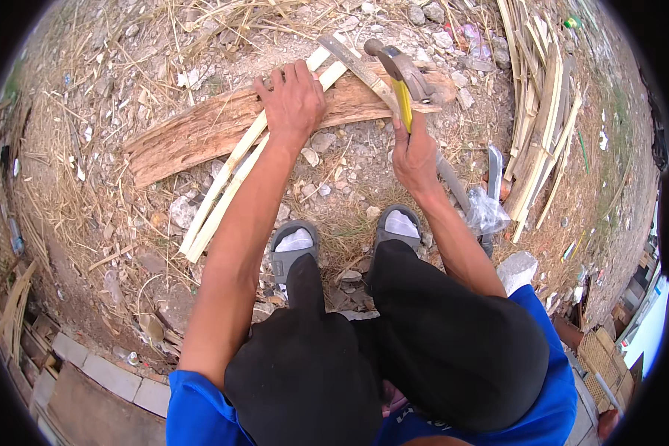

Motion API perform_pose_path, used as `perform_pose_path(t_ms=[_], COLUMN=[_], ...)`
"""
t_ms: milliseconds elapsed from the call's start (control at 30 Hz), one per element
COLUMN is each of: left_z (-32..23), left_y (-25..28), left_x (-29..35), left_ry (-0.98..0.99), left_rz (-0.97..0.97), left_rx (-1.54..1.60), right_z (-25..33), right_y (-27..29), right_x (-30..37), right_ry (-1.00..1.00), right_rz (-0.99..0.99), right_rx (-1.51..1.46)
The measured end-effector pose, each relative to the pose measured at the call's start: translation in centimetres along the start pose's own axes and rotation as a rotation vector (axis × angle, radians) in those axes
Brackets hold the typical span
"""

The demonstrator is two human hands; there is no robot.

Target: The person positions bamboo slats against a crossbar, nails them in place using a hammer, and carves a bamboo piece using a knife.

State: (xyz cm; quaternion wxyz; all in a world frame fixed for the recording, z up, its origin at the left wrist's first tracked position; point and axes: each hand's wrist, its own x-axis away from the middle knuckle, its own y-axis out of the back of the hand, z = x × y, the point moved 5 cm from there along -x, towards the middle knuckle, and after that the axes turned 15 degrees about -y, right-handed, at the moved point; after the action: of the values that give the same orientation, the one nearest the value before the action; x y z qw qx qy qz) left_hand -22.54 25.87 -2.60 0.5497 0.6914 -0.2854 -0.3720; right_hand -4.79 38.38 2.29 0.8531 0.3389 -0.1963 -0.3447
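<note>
My left hand [293, 104] presses down on two pale split-wood strips [234, 167], fingers wrapped over them. The strips run diagonally across a rough, weathered plank [193, 134] lying on the ground. In my right hand [415, 154] is a claw hammer [403, 91] with a yellow handle, its metal head raised just over the plank's right end. A flat greyish strip [357, 68] slants from the pale strips toward my right hand, passing beside the hammer. Whether my right fingers also touch that strip, I cannot tell.
A pile of split strips [539, 134] lies to the right. Near it are a blade-like metal tool [494, 171] and a crumpled clear plastic bag [487, 212]. My sandalled feet stand between my arms on stony, straw-strewn ground. Paving blocks [111, 375] edge the lower left.
</note>
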Motion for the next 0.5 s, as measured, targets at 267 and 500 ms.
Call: perform_pose_path(t_ms=[267, 500], left_z=[0.3, 0.6], left_y=[0.0, 0.1], left_x=[-0.6, -0.2], left_ry=[0.007, -0.007], left_rz=[0.019, 0.012], left_rx=[-0.011, -0.057], right_z=[-2.5, 4.6], right_y=[-1.3, 8.5], right_x=[-1.2, -7.0], right_ry=[0.037, 0.92], right_rz=[0.076, 0.281], right_rx=[0.256, 0.265])
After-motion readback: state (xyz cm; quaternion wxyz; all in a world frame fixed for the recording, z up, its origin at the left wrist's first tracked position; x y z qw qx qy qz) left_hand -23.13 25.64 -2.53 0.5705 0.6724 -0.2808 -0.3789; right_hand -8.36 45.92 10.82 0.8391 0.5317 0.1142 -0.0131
